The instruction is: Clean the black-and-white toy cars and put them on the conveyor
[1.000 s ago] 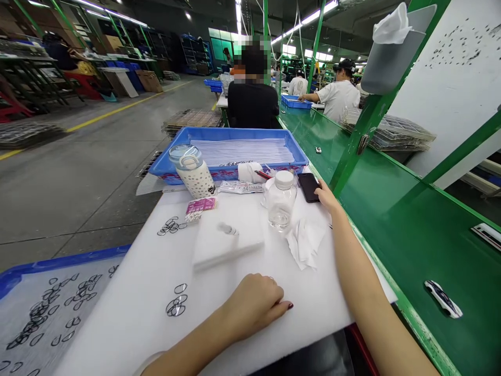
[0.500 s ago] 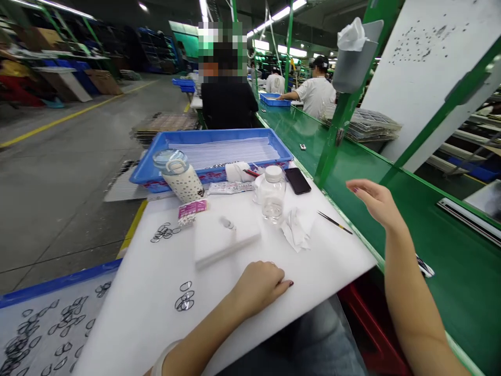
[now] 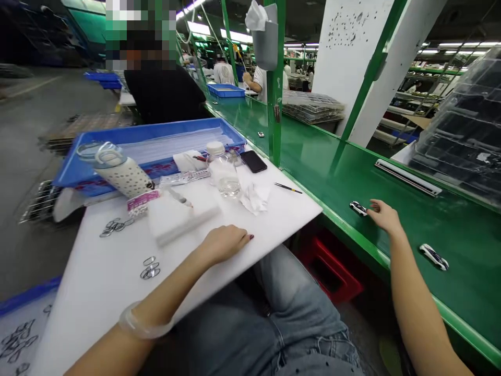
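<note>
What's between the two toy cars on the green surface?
Your right hand, as the head view shows, with its fingertips close to the farther car.

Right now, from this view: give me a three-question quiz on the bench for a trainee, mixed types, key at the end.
1. True or false: the left hand rests on the white table.
2. Which is nearest the right hand?
a) the phone
b) a toy car
c) the tweezers
3. Fill in: the cap on the clear jar is ____.

Key: 1 true; 2 b; 3 white
</note>
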{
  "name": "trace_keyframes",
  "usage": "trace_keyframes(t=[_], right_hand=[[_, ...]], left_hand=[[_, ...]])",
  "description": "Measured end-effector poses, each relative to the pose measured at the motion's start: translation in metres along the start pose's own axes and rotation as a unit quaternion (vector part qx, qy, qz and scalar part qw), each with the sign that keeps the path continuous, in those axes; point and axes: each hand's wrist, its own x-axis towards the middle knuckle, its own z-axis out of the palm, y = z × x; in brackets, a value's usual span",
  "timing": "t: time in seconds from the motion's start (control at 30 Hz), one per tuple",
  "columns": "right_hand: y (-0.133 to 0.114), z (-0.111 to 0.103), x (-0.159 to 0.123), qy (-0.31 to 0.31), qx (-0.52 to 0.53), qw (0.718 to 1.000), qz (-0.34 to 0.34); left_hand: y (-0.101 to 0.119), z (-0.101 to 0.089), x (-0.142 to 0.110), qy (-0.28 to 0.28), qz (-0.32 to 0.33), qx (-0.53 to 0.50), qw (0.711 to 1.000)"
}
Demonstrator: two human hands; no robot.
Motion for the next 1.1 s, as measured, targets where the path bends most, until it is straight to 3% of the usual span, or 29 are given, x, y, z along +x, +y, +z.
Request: trace_keyframes(t=[0.1,0.2,0.33,0.47,0.57,0.67,0.77,0.87,0.97,1.1], right_hand=[[-0.009,0.029,0.009,-0.008,-0.02,1.0,-0.017],[-0.016,0.044,0.011,0.01,-0.036,0.999,-0.021],[-0.019,0.044,0.01,0.028,-0.026,0.999,-0.019],[-0.027,0.034,-0.001,0.045,0.013,0.998,-0.036],[-0.045,0.026,-0.018,0.083,0.062,0.989,-0.105],[-0.078,0.026,-0.043,0.091,0.112,0.965,-0.219],[-0.123,0.04,-0.074,0.034,0.187,0.902,-0.388],[-0.177,0.066,-0.107,-0.076,0.266,0.799,-0.534],[-0.226,0.095,-0.136,-0.177,0.285,0.724,-0.603],[-0.272,0.118,-0.151,-0.299,0.242,0.649,-0.656]], left_hand=[[0.008,0.013,-0.012,0.053,-0.034,-0.003,0.998],[0.016,0.032,-0.032,0.129,-0.07,-0.006,0.989],[0.022,0.058,-0.06,0.211,-0.121,-0.019,0.97],[0.025,0.079,-0.075,0.255,-0.145,-0.05,0.955],[0.029,0.091,-0.078,0.276,-0.152,-0.075,0.946],[0.03,0.094,-0.077,0.29,-0.154,-0.101,0.939],[0.028,0.087,-0.075,0.294,-0.153,-0.135,0.934],[0.023,0.074,-0.071,0.298,-0.149,-0.18,0.926],[0.019,0.065,-0.07,0.32,-0.134,-0.223,0.911],[0.016,0.07,-0.076,0.321,-0.102,-0.271,0.902]])
